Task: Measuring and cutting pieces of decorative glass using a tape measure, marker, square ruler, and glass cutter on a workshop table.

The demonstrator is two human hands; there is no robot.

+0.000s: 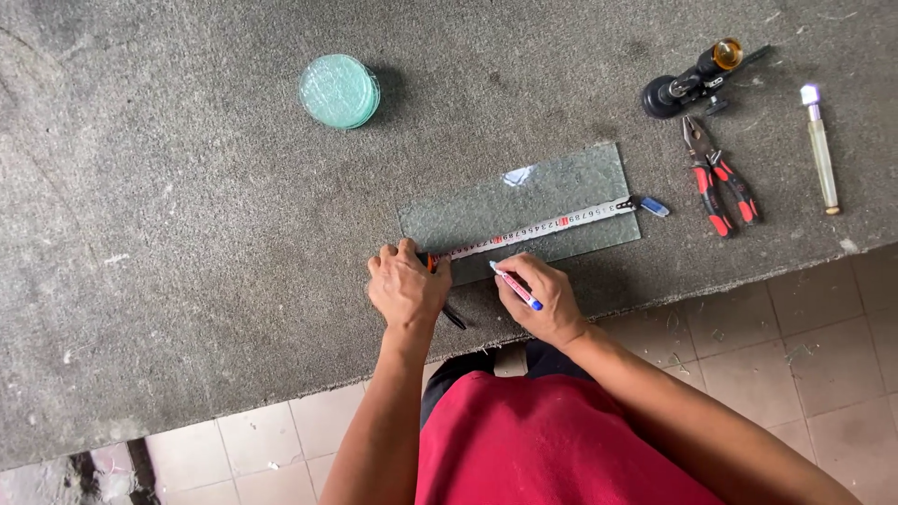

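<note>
Pliers (718, 180), glass discs (340, 91), cutters (690, 82)

Soft, even daylight is filling the sharp overhead view, a small white glare is shining on the glass sheet (520, 175), and the pliers (718, 178) are casting only faint shadows.

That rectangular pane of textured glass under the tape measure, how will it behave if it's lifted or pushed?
The rectangular textured glass pane looks thin and flat, so probably stiff but fragile, apt to crack if flexed. It lies on the rough grey felt-covered bench, so it likely resists sliding. Its cut edges may be sharp.
</note>
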